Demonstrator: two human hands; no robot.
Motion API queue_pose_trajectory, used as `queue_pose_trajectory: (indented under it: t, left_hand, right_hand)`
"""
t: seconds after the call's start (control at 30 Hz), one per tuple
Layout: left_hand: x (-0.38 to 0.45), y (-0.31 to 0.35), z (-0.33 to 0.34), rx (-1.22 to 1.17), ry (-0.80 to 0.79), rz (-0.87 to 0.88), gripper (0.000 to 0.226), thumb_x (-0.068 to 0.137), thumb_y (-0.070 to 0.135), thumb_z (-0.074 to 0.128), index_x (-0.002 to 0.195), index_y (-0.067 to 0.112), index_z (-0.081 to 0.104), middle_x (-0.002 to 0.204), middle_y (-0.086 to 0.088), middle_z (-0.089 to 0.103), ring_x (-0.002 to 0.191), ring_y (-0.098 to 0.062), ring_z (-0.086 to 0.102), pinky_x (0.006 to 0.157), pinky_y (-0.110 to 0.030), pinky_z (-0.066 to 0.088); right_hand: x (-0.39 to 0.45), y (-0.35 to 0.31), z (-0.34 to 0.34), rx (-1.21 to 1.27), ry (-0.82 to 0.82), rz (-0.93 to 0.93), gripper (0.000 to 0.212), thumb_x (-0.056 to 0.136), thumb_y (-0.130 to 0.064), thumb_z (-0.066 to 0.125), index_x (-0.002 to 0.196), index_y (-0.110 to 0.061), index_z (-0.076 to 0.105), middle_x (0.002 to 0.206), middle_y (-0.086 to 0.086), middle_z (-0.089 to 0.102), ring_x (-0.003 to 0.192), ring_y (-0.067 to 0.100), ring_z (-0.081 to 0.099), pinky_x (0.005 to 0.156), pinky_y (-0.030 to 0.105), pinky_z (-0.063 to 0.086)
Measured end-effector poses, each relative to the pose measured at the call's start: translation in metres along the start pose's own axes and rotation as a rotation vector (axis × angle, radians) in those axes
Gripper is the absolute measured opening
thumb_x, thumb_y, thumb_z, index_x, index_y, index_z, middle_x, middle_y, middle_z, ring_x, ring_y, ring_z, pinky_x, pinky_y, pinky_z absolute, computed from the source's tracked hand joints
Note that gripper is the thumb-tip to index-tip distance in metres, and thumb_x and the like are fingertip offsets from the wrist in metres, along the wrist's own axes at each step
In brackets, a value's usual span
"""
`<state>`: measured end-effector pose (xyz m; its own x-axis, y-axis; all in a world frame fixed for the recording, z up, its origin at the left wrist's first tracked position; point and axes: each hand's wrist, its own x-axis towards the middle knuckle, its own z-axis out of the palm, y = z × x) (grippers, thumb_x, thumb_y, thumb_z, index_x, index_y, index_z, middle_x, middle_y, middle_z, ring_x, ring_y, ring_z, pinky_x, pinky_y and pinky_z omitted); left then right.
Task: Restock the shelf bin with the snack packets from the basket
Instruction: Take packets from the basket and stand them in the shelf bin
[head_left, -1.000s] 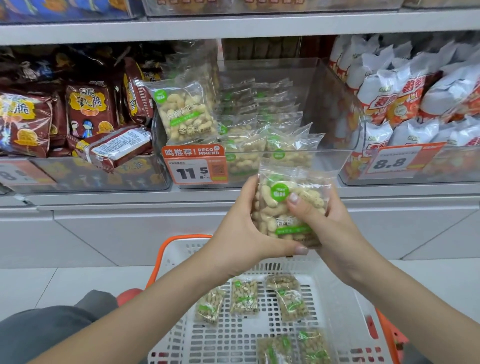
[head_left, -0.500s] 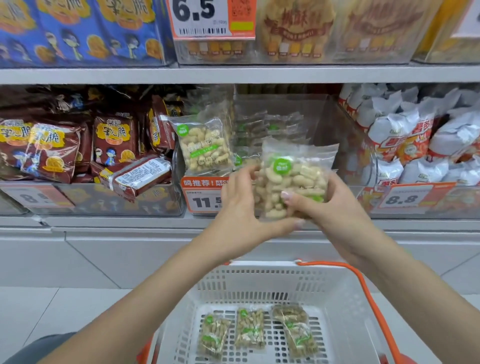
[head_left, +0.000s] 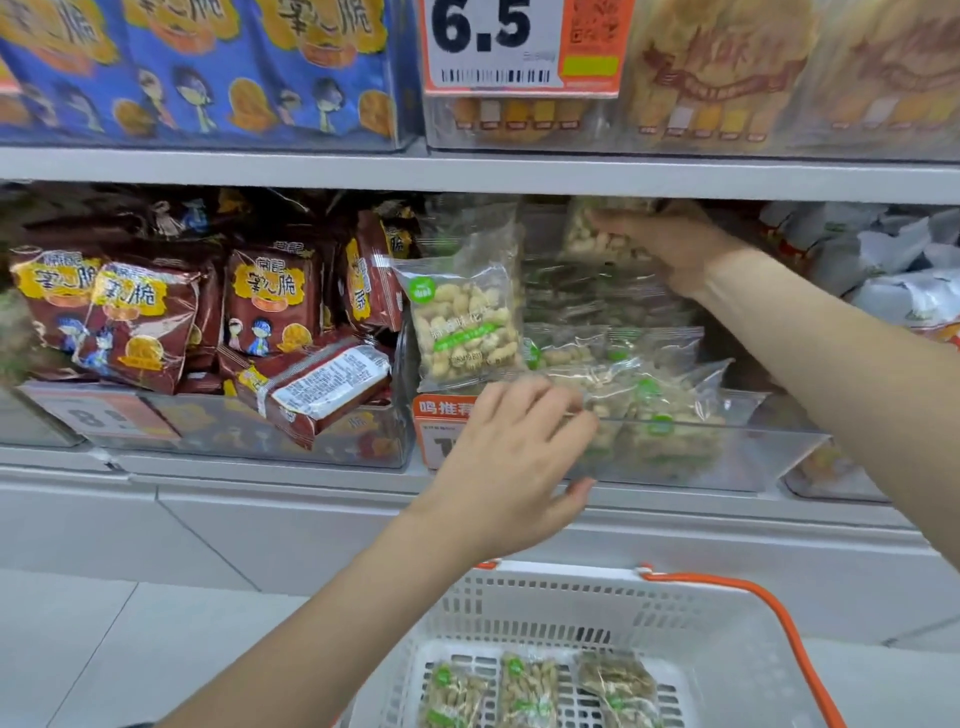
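My right hand (head_left: 670, 249) is deep inside the clear shelf bin (head_left: 753, 462), near its back under the upper shelf, shut on a clear peanut packet (head_left: 597, 234). My left hand (head_left: 514, 462) is at the bin's front wall with fingers spread, holding nothing. Several peanut packets (head_left: 649, 405) lie in the bin; one (head_left: 465, 322) stands upright at its left side. The white basket (head_left: 561, 597) with orange handles sits below, holding three visible peanut packets (head_left: 530, 691).
Brown snack bags (head_left: 270, 306) fill the bin to the left, white bags (head_left: 893, 275) the bin to the right. An upper shelf (head_left: 467, 171) with a 6.5 price tag (head_left: 519, 47) hangs low over the peanut bin. Grey floor tiles lie at lower left.
My right hand carried the peanut packet up from in front of the bin to the bin's back. My left hand let go of it and dropped to the bin's front wall. The view tilted up.
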<state>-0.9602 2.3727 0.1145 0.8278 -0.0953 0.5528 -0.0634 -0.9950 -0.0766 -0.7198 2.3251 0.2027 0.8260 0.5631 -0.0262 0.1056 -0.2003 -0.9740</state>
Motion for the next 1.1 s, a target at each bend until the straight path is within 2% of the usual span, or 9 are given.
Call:
queue_pose_trajectory:
  t: [0.07,0.13,0.23,0.3,0.37,0.53,0.67,0.87,1.1]
  left_hand:
    - [0.001,0.0,0.002,0.005,-0.015,0.016,0.037,0.076,0.041,0.059,0.101,0.014,0.062,0.109,-0.005,0.06,0.103,-0.025,0.043,0.084,-0.036,0.029]
    - [0.0,-0.001,0.004,0.004,-0.015,0.013,0.036,0.075,0.039,0.062,0.101,0.014,0.063,0.11,-0.005,0.059,0.103,-0.025,0.043,0.085,-0.036,0.029]
    - [0.0,-0.002,0.005,0.008,-0.007,0.013,0.034,0.075,0.038,0.062,0.1,0.015,0.063,0.11,-0.005,0.059,0.103,-0.024,0.043,0.085,-0.036,0.029]
    - [0.001,-0.002,0.006,0.011,-0.004,0.005,0.034,0.075,0.036,0.061,0.102,0.015,0.062,0.11,-0.004,0.058,0.104,-0.024,0.042,0.085,-0.036,0.029]
    - [0.001,-0.001,0.007,0.011,-0.001,-0.01,0.035,0.074,0.035,0.063,0.103,0.016,0.061,0.11,-0.004,0.058,0.104,-0.023,0.043,0.085,-0.036,0.029]
    - [0.004,0.002,0.009,0.013,0.01,-0.04,0.033,0.072,0.033,0.065,0.101,0.017,0.061,0.108,-0.004,0.057,0.103,-0.023,0.043,0.083,-0.036,0.029]
    - [0.005,0.003,0.009,0.013,0.017,-0.052,0.03,0.072,0.03,0.064,0.099,0.017,0.061,0.106,-0.004,0.057,0.102,-0.023,0.043,0.081,-0.035,0.028]
    - [0.005,0.002,0.01,0.022,0.019,-0.055,0.028,0.075,0.031,0.056,0.099,0.017,0.061,0.106,-0.004,0.057,0.103,-0.024,0.043,0.081,-0.036,0.028]
    - [0.006,0.003,0.012,0.034,0.012,-0.057,0.028,0.076,0.031,0.055,0.099,0.018,0.061,0.106,-0.003,0.057,0.103,-0.024,0.045,0.081,-0.036,0.028]
  right_hand:
    - [0.024,0.004,0.003,0.011,-0.042,-0.021,0.113,0.022,-0.064,0.087,0.124,-0.023,0.059,0.13,-0.002,0.061,0.123,0.019,0.053,0.109,0.044,0.039]
    - [0.034,0.002,0.013,-0.046,-0.061,-0.022,0.122,0.02,-0.069,0.085,0.129,-0.022,0.056,0.134,-0.001,0.058,0.126,0.021,0.05,0.109,0.043,0.039]
    - [0.038,0.004,0.026,-0.171,-0.1,-0.028,0.127,0.041,-0.062,0.083,0.148,-0.015,0.031,0.15,0.002,0.039,0.138,0.022,0.036,0.113,0.036,0.029]
    - [0.042,0.008,0.027,-0.223,-0.093,-0.014,0.147,0.028,-0.07,0.081,0.151,-0.018,0.021,0.154,0.004,0.032,0.14,0.023,0.032,0.115,0.038,0.028]
    - [0.05,0.011,0.025,-0.255,-0.096,-0.026,0.154,0.02,-0.072,0.081,0.151,-0.02,0.02,0.154,0.004,0.033,0.139,0.024,0.033,0.115,0.041,0.03]
    - [0.053,0.008,0.024,-0.335,-0.114,-0.032,0.113,0.062,-0.056,0.081,0.15,-0.014,0.023,0.153,0.006,0.034,0.138,0.025,0.035,0.112,0.038,0.033]
    - [0.054,0.014,0.02,-0.254,-0.001,-0.118,0.106,0.064,-0.054,0.081,0.147,-0.014,0.029,0.15,0.004,0.039,0.136,0.022,0.039,0.112,0.036,0.034]
    - [0.057,0.019,0.007,-0.373,-0.034,-0.169,0.09,0.069,-0.039,0.082,0.144,-0.015,0.037,0.146,0.003,0.044,0.132,0.021,0.042,0.111,0.035,0.036]
    - [0.054,0.02,0.002,-0.369,-0.074,-0.159,0.099,0.06,-0.052,0.083,0.142,-0.018,0.04,0.142,0.0,0.049,0.129,0.019,0.046,0.109,0.035,0.038]
